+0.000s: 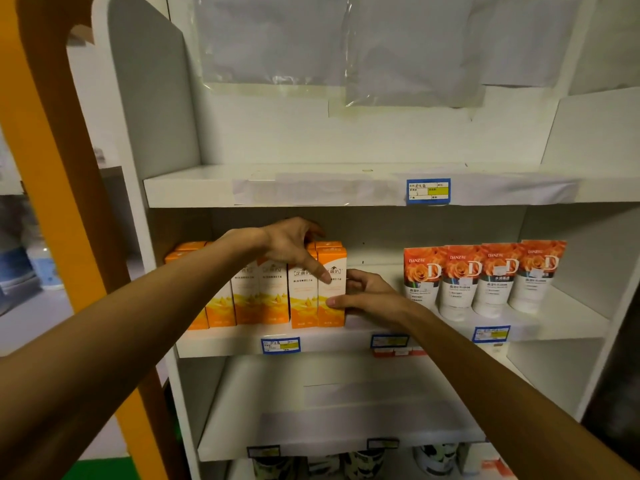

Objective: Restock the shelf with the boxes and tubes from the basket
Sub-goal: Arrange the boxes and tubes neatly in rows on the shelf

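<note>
1. Orange-and-white cardboard boxes (263, 292) stand upright in a row on the left part of the white middle shelf (332, 341), with more of them behind toward the back wall.
2. Your left hand (289, 242) lies over the tops of the boxes at the right end of the row, its thumb stretched down across the front face of the rightmost orange-and-white box (331, 285) and its fingers curled over the top edge toward the back.
3. Your right hand (370, 294) is against the right side of that same box: the thumb presses on its lower front face and the fingers wrap round the side, so the box is held between both hands.
4. Four white squeeze tubes with orange rose print (485, 278) stand cap-down in a row at the right of the same shelf, well apart from the boxes.
5. Blue-bordered price labels (280, 345) are stuck along the shelf's near edge.
6. Above, the white upper shelf (311, 188) carries one blue-bordered tag (428, 191), and clear plastic sheets (346, 46) hang on the back wall.
7. An orange-and-brown post (59, 188) stands at the far left.
</note>
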